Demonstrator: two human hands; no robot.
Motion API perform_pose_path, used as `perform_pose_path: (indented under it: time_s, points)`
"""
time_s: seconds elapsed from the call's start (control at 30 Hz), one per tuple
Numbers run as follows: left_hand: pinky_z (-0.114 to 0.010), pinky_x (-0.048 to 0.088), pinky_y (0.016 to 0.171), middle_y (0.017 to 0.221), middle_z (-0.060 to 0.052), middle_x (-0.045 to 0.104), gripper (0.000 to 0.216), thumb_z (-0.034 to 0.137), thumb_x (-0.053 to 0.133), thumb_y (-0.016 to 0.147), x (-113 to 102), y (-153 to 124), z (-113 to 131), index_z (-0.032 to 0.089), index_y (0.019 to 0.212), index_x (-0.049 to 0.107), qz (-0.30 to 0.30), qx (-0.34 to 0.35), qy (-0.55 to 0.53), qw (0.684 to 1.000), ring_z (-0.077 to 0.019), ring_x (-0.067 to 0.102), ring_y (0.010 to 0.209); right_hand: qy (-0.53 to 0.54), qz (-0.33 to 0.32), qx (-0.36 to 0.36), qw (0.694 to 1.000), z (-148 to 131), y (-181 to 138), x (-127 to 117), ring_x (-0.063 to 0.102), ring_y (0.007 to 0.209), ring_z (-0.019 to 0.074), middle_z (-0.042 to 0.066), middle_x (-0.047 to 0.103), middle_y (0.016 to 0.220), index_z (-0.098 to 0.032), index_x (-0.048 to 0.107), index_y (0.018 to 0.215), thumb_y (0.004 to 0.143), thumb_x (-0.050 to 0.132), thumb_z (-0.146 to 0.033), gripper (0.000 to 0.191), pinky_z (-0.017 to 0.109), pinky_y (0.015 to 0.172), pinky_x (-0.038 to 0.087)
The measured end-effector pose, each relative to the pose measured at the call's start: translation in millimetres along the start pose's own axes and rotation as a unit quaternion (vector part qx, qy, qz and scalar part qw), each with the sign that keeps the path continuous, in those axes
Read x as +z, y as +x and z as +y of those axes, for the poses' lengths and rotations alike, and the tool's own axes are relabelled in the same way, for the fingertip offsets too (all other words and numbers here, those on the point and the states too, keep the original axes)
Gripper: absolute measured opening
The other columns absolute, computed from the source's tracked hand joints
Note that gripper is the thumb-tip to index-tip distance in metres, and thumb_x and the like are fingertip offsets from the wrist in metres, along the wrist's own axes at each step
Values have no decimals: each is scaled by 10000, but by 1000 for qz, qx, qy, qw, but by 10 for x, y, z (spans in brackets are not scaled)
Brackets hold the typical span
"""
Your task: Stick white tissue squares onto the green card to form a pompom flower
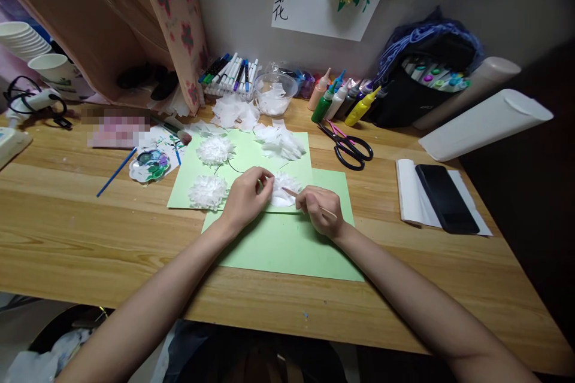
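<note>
A white ruffled paper flower (286, 182) lies at the lower right of the upper green sheet (251, 137). My left hand (249, 191) is at the flower's left edge, its curled fingertips and thumb closed on the paper. In my right hand (321, 206) is a thin wooden stick (329, 213), its tip pointing left onto the flower. Two fluffy white flowers, one upper left (215, 149) and one lower left (208, 191), sit on the same sheet. A looser bunch of white petals (282, 145) is at its upper right. Thin dark lines run between the flowers.
A second green sheet (287, 248) lies underneath. Black scissors (348, 146) and paint bottles (344, 102) stand to the right, beyond them a phone (447, 198). Left are a paint palette (150, 166) and a blue brush (115, 172). Behind sit loose white petals (236, 111), a clear bowl (275, 96) and markers (231, 75).
</note>
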State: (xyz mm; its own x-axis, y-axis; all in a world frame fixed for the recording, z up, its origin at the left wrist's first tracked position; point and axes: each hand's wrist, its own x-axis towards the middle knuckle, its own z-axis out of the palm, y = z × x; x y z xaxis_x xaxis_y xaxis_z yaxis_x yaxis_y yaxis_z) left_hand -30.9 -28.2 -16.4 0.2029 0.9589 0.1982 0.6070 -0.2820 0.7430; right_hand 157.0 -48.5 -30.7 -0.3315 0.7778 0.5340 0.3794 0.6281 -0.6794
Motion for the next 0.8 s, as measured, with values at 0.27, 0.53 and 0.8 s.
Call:
perform_pose_path:
  time_s: [0.27, 0.53, 0.8]
  points:
    - [-302, 422, 783, 922, -57, 603, 194, 167, 347, 905, 23, -3, -21, 182, 923, 540, 33, -53, 16, 998, -180, 565, 880, 3, 9, 45, 999, -13, 51, 21, 493, 491, 116, 0, 517, 528, -205, 470, 581, 971, 280, -270, 438, 264, 551, 392]
    - [-323, 422, 763, 913, -61, 590, 179, 160, 350, 893, 24, -22, -27, 194, 902, 525, 26, -45, 26, 998, -192, 555, 866, 46, 14, 261, 964, -178, 502, 19, 534, 428, 128, -17, 459, 356, -208, 430, 496, 939, 334, -473, 525, 244, 468, 394]
    - [-320, 420, 733, 895, -61, 581, 171, 147, 360, 881, 35, -24, -41, 194, 897, 524, 27, -41, 32, 998, -191, 549, 835, 204, 65, 392, 895, -15, 537, -36, 437, 289, 78, 13, 527, 349, -164, 527, 503, 835, 475, -570, 527, 192, 309, 298]
